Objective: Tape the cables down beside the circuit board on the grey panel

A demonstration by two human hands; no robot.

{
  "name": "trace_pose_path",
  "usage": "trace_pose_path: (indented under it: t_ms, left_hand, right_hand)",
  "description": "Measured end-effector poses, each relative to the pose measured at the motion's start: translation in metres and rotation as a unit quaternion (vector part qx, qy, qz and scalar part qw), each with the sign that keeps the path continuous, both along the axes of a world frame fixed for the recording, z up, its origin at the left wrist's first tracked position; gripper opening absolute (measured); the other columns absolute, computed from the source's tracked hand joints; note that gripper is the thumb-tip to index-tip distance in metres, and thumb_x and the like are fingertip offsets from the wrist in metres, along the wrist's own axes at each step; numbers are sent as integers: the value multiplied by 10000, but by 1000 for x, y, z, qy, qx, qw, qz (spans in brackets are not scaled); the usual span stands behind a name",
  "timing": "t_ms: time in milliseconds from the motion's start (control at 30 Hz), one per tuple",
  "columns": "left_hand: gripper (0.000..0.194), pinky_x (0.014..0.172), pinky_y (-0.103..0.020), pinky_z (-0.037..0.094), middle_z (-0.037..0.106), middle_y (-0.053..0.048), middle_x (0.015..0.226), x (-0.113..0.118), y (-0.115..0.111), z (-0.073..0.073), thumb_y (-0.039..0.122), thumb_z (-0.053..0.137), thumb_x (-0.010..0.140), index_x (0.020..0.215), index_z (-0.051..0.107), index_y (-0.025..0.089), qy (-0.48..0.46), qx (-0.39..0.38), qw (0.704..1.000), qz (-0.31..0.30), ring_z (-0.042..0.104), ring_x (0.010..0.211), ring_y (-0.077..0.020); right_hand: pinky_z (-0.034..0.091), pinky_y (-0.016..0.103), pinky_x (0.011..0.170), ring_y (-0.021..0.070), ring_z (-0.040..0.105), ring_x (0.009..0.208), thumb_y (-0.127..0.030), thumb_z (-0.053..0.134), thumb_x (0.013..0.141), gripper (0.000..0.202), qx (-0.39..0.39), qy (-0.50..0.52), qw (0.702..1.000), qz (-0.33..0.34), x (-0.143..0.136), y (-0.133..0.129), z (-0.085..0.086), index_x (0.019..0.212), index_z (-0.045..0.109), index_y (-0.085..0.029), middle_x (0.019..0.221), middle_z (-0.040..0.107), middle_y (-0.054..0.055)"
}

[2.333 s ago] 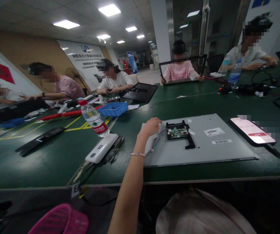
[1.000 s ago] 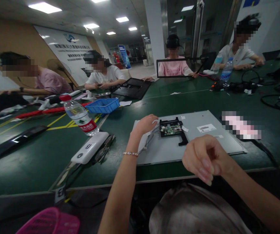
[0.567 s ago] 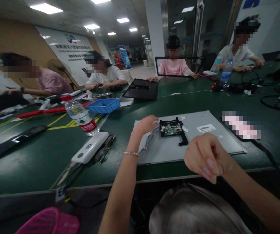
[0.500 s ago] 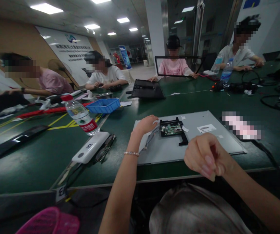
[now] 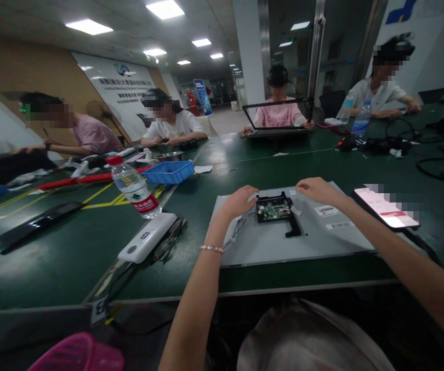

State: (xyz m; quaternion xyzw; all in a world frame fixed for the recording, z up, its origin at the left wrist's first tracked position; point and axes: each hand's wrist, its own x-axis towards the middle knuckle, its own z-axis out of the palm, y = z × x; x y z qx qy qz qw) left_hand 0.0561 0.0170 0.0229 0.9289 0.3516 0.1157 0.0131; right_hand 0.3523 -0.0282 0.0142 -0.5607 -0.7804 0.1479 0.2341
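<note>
A grey flat display panel (image 5: 253, 246) lies back side up on the green table before me. On it sits a black plastic bracket (image 5: 293, 226) around a green circuit board (image 5: 274, 210), with thin grey cables (image 5: 238, 226) at its left. My left hand (image 5: 239, 202) rests at the bracket's upper left corner, fingers stretched out and slightly bent. Beyond the bracket's upper right, my right hand (image 5: 318, 189) is closed in a pinch low over the panel, near a small white tape piece. Whatever its fingertips hold is too small to make out.
Right of the panel lies a lit phone (image 5: 386, 208). To the left are a white power bank (image 5: 148, 239), eyeglasses (image 5: 170, 239), a water bottle (image 5: 135, 188), a blue tray (image 5: 171, 172) and a glossy black strip (image 5: 36, 226). Co-workers sit around; one holds a black frame (image 5: 278, 116).
My right hand has moved forward and up from the near edge to the panel's far side. My left hand stays by the bracket. The co-worker opposite has lowered the black frame.
</note>
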Motion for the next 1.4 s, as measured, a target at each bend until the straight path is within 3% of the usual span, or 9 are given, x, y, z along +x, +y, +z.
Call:
trace_pose_path:
  t_ms: [133,300,600,833,933,1067,1233,1400]
  left_hand:
    - [466,1056,-331,370,529,-108,1301,3,-6,3,410,421,935,1315,461,143,-10,-30,999,-9,498,1202,-202]
    - [670,1098,-334,314,411,-118,1436,5,-11,4,548,483,875,1406,340,166,-6,-79,997,-8,406,1310,-222]
    - [1052,1110,-364,317,288,-193,1502,1,-9,-5,573,705,669,1460,198,100,42,-150,988,-14,343,1363,-280]
    - [1102,1120,-360,299,227,-206,1522,-1,-7,-7,585,712,652,1464,165,80,44,-176,983,0,295,1386,-286]
    - [1101,1134,-373,273,199,-201,1532,-1,-6,-8,585,699,664,1469,135,91,43,-188,981,-10,265,1399,-285]
    - [1099,1147,-388,244,184,-204,1535,-2,-5,-9,588,692,669,1472,121,101,41,-198,979,-10,244,1405,-291]
    - [1128,1149,-401,240,217,-194,1527,-3,-5,-10,602,708,634,1472,135,108,23,-202,979,-18,272,1391,-309]
    - [1141,1157,-408,215,211,-166,1534,-2,-5,-10,621,697,628,1479,111,137,19,-212,977,-23,255,1396,-308]
  right_hand:
    - [434,322,917,231,583,1057,-301,524,890,303,62,-34,997,28,-2,16,-30,1126,638,-149,1153,639,116]
    - [429,307,909,225,572,1057,-308,541,888,311,92,-87,991,42,-6,16,-39,1142,632,-153,1176,617,113]
    - [418,292,836,227,592,993,-218,436,941,275,106,-191,976,-4,-10,16,-40,1037,679,-135,1016,658,128]
    - [432,285,821,222,604,964,-336,513,910,297,74,-187,979,44,-5,30,-29,1040,690,-136,1053,655,126]
    - [435,283,826,218,604,969,-291,529,902,270,65,-195,976,73,-1,36,-26,1062,686,-140,1080,654,122]
    - [442,297,811,228,614,950,-210,476,920,253,84,-217,971,56,-3,36,-26,992,705,-130,1023,673,138]
    - [453,283,798,216,625,948,-217,461,932,259,106,-219,970,14,-18,30,-20,996,705,-159,1011,682,109]
    - [442,266,826,205,602,1002,-201,441,944,265,154,-201,967,40,-46,28,-11,1042,686,-171,1054,673,103]
